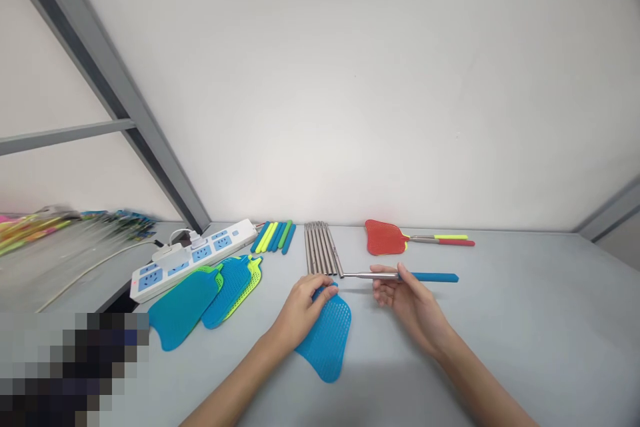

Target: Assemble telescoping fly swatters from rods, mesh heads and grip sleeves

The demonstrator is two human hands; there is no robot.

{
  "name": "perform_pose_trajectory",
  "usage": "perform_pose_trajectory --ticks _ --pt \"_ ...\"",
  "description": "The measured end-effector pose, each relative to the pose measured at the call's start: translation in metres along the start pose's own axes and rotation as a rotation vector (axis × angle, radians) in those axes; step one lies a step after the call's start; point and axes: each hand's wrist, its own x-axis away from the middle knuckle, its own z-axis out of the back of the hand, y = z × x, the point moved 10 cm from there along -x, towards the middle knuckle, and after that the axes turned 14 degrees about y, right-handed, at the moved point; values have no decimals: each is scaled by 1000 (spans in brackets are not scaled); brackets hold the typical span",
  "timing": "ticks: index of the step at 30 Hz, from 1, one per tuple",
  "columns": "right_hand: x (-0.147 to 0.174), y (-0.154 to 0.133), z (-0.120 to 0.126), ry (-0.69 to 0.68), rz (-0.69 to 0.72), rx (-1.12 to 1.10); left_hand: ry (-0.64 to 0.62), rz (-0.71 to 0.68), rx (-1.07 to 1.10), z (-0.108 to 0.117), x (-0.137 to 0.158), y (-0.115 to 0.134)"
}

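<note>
Left hand [307, 303], lower centre: comes in from bottom edge, back of hand up, fingers bent, thumb pointing right, holding the blue swatter head [330, 333] by its narrow neck end; wide end points down-frame. Right hand [413, 310], right of centre: palm turned inward, thumb on top, fingers curled under, holding the metal rod [377, 275] about level, blue grip [433, 277] sticking out to the right. Rod's thin tip points left, near the swatter neck and the bottom of the rod row [320, 247]; contact there can't be told.

Room: gap between the two hands; grey tabletop [530, 333] runs on toward the right edge; back edge meets the pale wall [350, 80]. Tight up-frame of the left hand, rod row just there. Red swatter [385, 238] lies by the back edge, above right hand.

Materials: swatter head perforated, flexible-looking plastic, flared; rods shiny, tapered, side by side. Coloured grips [274, 237], smooth slim tubes, left of rods. Stacked swatter heads [185, 307], blue and yellow-green mesh, left of centre, beside white power strip [235, 235]
</note>
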Motion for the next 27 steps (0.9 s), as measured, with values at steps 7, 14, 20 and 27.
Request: perform_pose_trajectory --ticks 7,14,20,27 --pt "-1 -2 2 53 52 107 14 -147 -91 -1 5 8" --pt "2 -10 0 68 117 171 -2 -151 -117 7 8 24" --pt "3 -10 0 41 107 134 -35 -174 -163 7 10 30" --pt "5 -12 2 80 91 126 -114 -234 -78 11 16 40"
